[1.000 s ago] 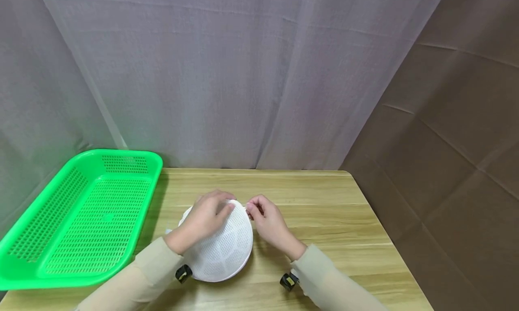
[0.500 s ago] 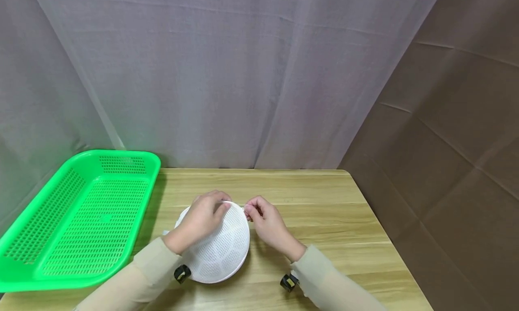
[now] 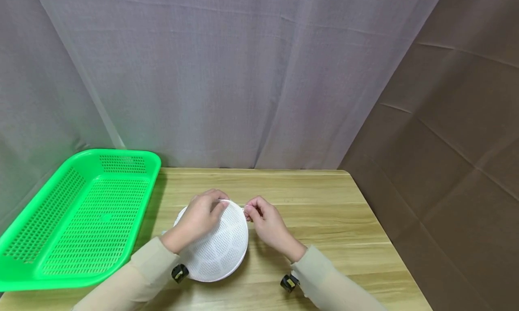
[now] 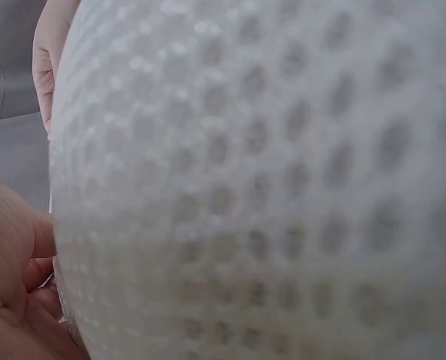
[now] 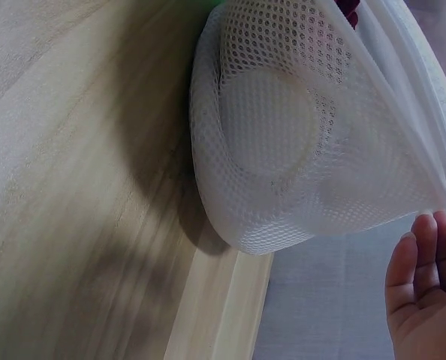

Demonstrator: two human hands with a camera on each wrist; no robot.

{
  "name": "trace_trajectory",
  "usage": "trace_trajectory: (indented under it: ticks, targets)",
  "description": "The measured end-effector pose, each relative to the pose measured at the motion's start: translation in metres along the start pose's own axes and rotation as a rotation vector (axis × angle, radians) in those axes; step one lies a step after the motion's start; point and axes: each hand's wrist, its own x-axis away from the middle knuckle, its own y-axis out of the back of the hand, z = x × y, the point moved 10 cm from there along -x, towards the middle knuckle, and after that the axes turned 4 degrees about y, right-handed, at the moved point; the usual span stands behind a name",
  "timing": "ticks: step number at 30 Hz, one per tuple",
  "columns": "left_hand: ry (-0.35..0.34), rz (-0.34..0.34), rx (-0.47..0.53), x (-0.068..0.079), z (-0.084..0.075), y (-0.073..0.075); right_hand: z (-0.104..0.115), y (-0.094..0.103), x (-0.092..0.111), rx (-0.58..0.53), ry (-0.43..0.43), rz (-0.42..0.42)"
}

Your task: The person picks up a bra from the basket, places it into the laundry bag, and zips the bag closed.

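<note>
A white mesh laundry bag [image 3: 220, 248], round and puffed out, sits tilted over the wooden table in the head view. My left hand [image 3: 198, 218] holds its far left edge, thumb on the mesh and fingers over the rim. At the bag's right edge, my right hand [image 3: 267, 221] pinches a small white bit, perhaps the zipper's end; the fingertips hide most of it. The right wrist view shows a seam or zipper line [image 5: 403, 112] running toward that hand. A dark red piece [image 5: 348, 11] shows at the bag's top there. Mesh fills most of the left wrist view.
A green perforated plastic basket [image 3: 107, 217] stands at the table's left. The wooden table [image 3: 324, 212] ends at a grey curtain [image 3: 202, 76] behind and a brown cloth wall [image 3: 454, 166] on the right. A black wrist camera [image 3: 289, 282] sits at each cuff.
The bag and my left hand have shifted slightly left, with the head view moving a little too. My right hand keeps its pinch at the bag's edge.
</note>
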Motion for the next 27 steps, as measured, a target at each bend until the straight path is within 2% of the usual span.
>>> trace_trajectory:
  ticks: [5, 6, 17, 27]
  targets:
    - [0.005, -0.011, -0.001, 0.0, 0.006, 0.004, -0.002, 0.0, 0.001, 0.013, -0.001, 0.001]
    - [0.005, -0.013, 0.0, 0.0, 0.007, 0.004, -0.008, 0.0, 0.001, 0.017, 0.001, 0.001]
    - [-0.003, -0.022, 0.03, 0.0, 0.008, 0.007, -0.004, 0.001, 0.001, 0.044, 0.034, -0.002]
    - [0.034, -0.023, 0.057, -0.004, 0.021, 0.009, -0.009, 0.003, 0.004, 0.034, 0.036, 0.004]
